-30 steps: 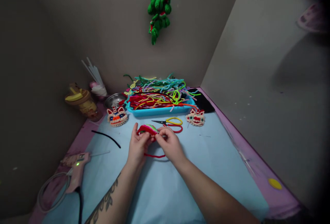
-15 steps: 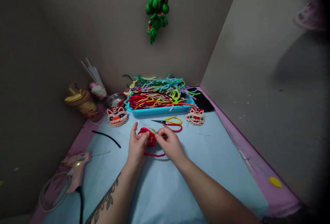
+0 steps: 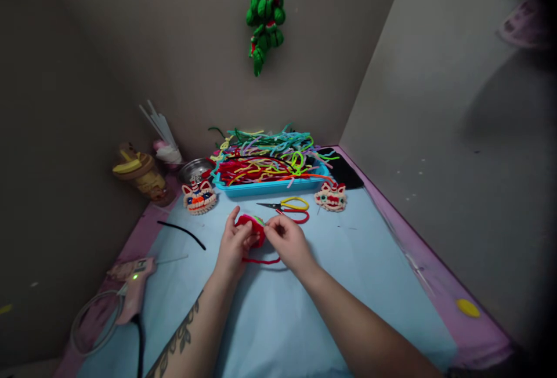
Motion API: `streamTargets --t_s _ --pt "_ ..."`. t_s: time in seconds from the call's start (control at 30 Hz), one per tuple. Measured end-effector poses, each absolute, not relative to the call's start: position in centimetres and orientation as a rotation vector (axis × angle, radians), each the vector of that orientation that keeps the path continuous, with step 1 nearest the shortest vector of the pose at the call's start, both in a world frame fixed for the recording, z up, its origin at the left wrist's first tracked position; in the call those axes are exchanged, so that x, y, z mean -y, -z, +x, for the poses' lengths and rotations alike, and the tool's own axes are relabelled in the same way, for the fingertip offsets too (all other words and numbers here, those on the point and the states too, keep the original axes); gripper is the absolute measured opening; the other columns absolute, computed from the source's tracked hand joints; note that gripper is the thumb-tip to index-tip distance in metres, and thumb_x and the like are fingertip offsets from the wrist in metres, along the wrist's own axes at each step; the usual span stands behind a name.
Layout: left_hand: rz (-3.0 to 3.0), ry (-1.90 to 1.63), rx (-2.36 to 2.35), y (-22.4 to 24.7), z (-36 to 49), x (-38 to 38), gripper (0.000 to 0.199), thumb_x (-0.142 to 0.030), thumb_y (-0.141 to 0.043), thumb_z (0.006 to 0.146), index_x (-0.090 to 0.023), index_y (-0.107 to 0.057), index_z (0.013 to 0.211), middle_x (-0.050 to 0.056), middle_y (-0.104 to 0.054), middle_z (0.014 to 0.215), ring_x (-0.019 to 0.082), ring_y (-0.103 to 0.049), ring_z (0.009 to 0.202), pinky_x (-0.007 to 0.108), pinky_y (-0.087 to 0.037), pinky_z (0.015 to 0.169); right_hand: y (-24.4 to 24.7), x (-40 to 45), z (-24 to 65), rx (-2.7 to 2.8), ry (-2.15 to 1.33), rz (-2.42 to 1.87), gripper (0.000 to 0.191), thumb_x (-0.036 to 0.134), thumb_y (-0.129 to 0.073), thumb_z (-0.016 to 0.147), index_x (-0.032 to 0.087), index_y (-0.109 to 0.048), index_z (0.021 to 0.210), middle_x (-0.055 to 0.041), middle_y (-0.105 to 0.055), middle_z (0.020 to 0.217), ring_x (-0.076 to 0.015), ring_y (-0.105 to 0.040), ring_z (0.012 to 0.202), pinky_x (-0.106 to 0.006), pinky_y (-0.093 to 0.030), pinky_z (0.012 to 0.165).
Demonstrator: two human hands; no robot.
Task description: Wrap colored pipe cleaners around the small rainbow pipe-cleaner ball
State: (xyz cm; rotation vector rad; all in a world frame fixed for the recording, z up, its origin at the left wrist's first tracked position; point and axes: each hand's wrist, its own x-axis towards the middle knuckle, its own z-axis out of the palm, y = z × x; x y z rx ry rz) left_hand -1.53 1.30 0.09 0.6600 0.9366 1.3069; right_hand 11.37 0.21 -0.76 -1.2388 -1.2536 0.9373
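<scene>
Between my hands is a red pipe-cleaner piece (image 3: 260, 240) with a pink and green upper edge; its full shape is partly covered by fingers. My left hand (image 3: 235, 244) grips it from the left, thumb across its front and index finger raised. At its right edge, my right hand (image 3: 289, 242) has thumb and fingers pinched together by the green part; the exact bit pinched is hidden. A loose red pipe cleaner (image 3: 261, 261) curves below, running from under the left hand towards the right. Scissors (image 3: 289, 208) with yellow and red handles lie just beyond my hands.
Behind stands a blue tray (image 3: 261, 190) heaped with coloured pipe cleaners. Two lion-head faces (image 3: 199, 198) flank the scissors. A pink glue gun (image 3: 133, 291) with its cable and a black pipe cleaner (image 3: 183, 231) lie left. A cup (image 3: 143, 178) and metal bowl (image 3: 196, 164) stand back left.
The whole view has shifted slightly. Both hands keep nearly the same hold on the red piece, which looks turned a little.
</scene>
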Motion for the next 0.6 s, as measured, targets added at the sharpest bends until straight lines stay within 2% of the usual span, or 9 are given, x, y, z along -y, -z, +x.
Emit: streamTargets --t_s 0.1,0.27,0.37,0.47,0.6 --pt "0.674 -1.312 -0.956 -0.2 -1.5 -1.3 0.085 -0.027 -0.08 0.064 -0.017 -0.035 0.136 -0.004 -0.062 0.067 0.01 -0.06 0.057 0.022 -0.049 0.059 0.8 -0.2 11.3 1.306 -0.867 -1.232 0.014 0.021 -0.056 0.075 0.02 -0.05 0.062 -0.0014 -0.059 0.078 -0.0143 -0.054 0.07 -0.026 -0.044 0.066" --pt "0.71 -1.338 -1.031 -0.6 -1.3 -1.3 0.095 -0.026 -0.083 0.059 -0.015 -0.032 0.138 -0.008 -0.057 0.058 0.008 -0.056 0.05 0.018 -0.044 0.053 0.8 0.1 11.0 1.418 -0.817 -1.24 0.014 0.016 -0.055 0.076 0.021 -0.052 0.063 -0.0015 -0.058 0.081 -0.016 -0.057 0.076 -0.026 -0.047 0.066" --pt "0.663 -1.388 -1.044 -0.7 -1.2 -1.4 0.093 -0.023 -0.082 0.059 -0.017 -0.032 0.137 -0.007 -0.06 0.061 0.009 -0.06 0.055 0.021 -0.048 0.06 1.0 0.4 10.9 1.449 -0.656 -1.27 0.007 0.015 -0.055 0.078 0.022 -0.057 0.077 -0.003 -0.058 0.088 -0.018 -0.058 0.084 -0.031 -0.05 0.074" --pt "0.586 -1.447 -1.039 -0.5 -1.4 -1.6 0.088 -0.021 -0.081 0.062 -0.02 -0.033 0.135 -0.004 -0.065 0.07 0.01 -0.064 0.062 0.022 -0.05 0.066 1.1 0.8 10.8 1.535 -0.413 -1.25 0.011 0.016 -0.055 0.082 0.022 -0.061 0.09 -0.0074 -0.057 0.105 -0.0213 -0.055 0.101 -0.037 -0.047 0.09" --pt "0.516 -1.479 -1.007 0.0 -1.3 -1.6 0.079 -0.02 -0.08 0.063 -0.021 -0.038 0.13 -0.001 -0.068 0.076 0.01 -0.066 0.065 0.022 -0.05 0.066 1.3 1.0 10.2 1.63 -0.227 -1.274 0.011 0.02 -0.061 0.083 0.023 -0.065 0.092 -0.0089 -0.055 0.11 -0.024 -0.052 0.105 -0.04 -0.046 0.092"
